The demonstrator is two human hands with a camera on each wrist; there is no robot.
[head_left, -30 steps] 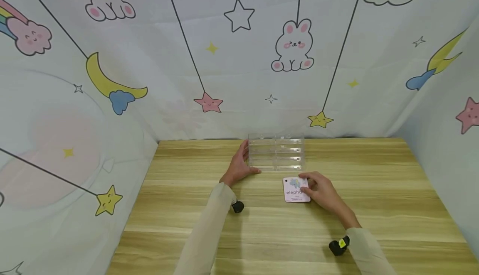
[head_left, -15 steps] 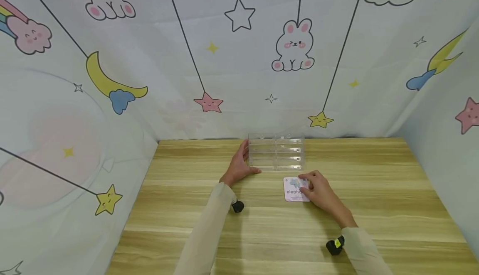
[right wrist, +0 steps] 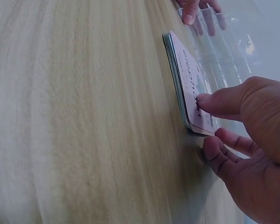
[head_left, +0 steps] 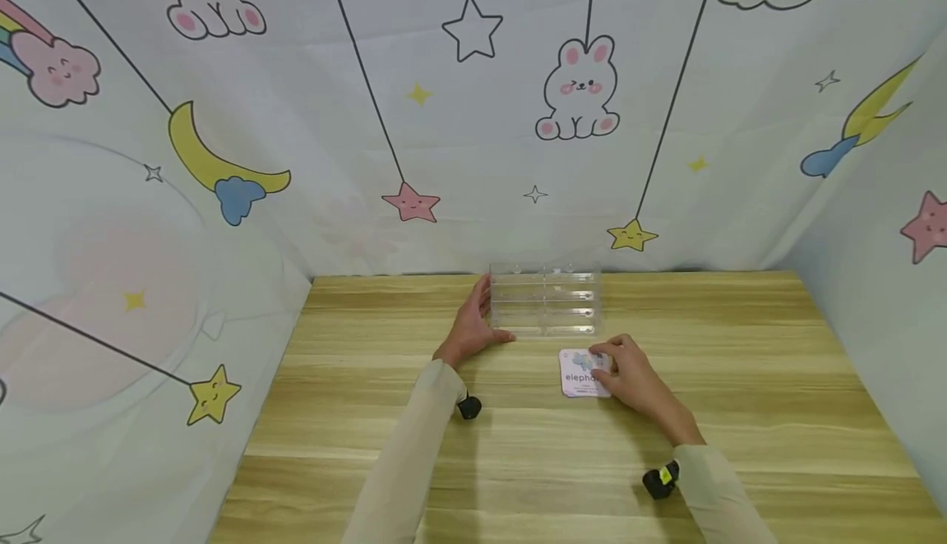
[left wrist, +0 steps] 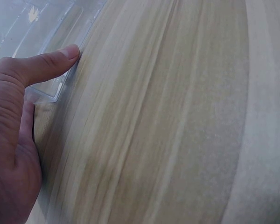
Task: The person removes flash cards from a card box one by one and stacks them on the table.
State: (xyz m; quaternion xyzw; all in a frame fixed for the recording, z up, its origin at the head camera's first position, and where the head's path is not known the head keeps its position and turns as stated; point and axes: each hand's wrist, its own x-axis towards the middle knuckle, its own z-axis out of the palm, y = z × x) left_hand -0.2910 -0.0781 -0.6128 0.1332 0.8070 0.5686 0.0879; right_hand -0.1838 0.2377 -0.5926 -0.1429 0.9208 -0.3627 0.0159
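Note:
A clear plastic rack with several compartments (head_left: 543, 306) stands near the table's back edge. My left hand (head_left: 473, 327) holds its left side, thumb along the front edge and the other fingers partly hidden behind it. To the right and nearer lies a small stack of cards (right wrist: 176, 79), topped by a pink flash card reading "elephant" (head_left: 580, 386). My right hand (head_left: 634, 375) pinches this top card at its right side, thumb on its face and index finger at its far edge. In the right wrist view the top card sits slightly askew on the stack.
The wood-grain table (head_left: 355, 412) stretches out around both hands. A white cloth backdrop (head_left: 473, 141) printed with rabbits, stars and clouds rises close behind the rack and along both sides.
My right hand has shifted slightly left and away from me. The top card has slid a little out of line with the stack. My left hand and the rack stay put.

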